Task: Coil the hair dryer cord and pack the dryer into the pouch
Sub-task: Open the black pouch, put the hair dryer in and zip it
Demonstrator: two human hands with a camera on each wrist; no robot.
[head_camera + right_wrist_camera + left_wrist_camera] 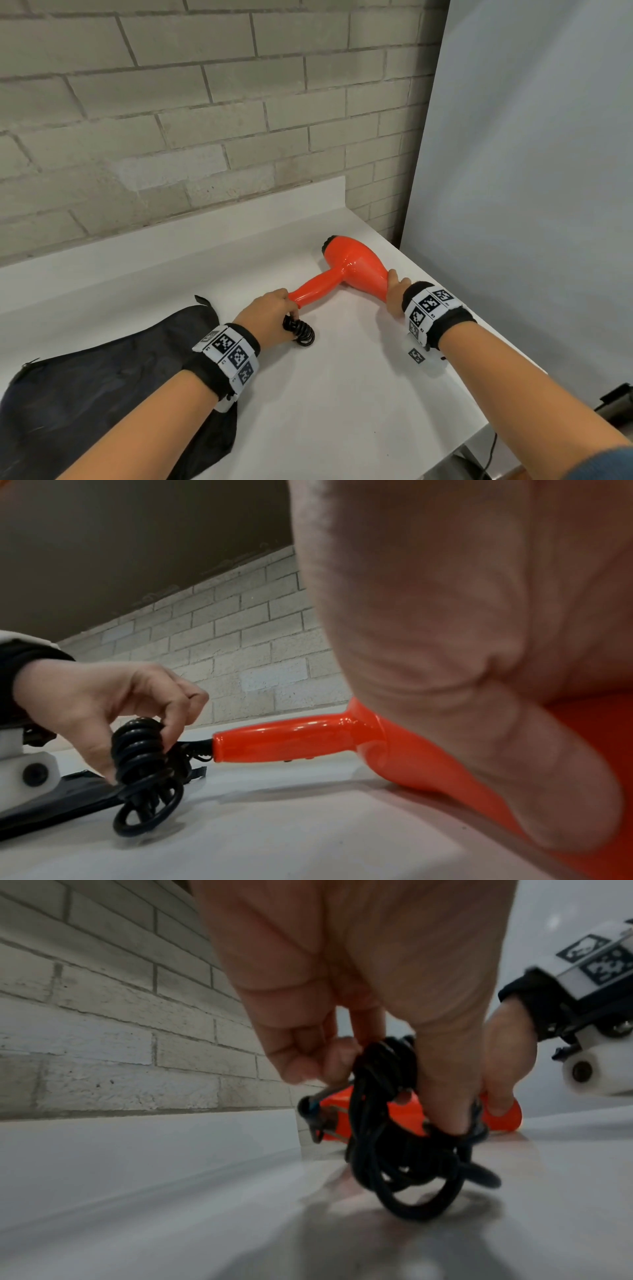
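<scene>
While left hand (270,315) pinches coiled cord (301,330), right hand (397,291) grips dryer (352,270) near table (342,394) edge.

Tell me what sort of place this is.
Probably a staged recording corner, not a home bathroom: a bare white counter against a painted brick wall, with a plain white backdrop panel on the right. Only an orange hair dryer and a black pouch lie on it.

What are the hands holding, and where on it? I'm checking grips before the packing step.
Left hand pinches the coiled black cord by its bundled loops; right hand grips the glossy orange hair dryer at its barrel's end.
</scene>
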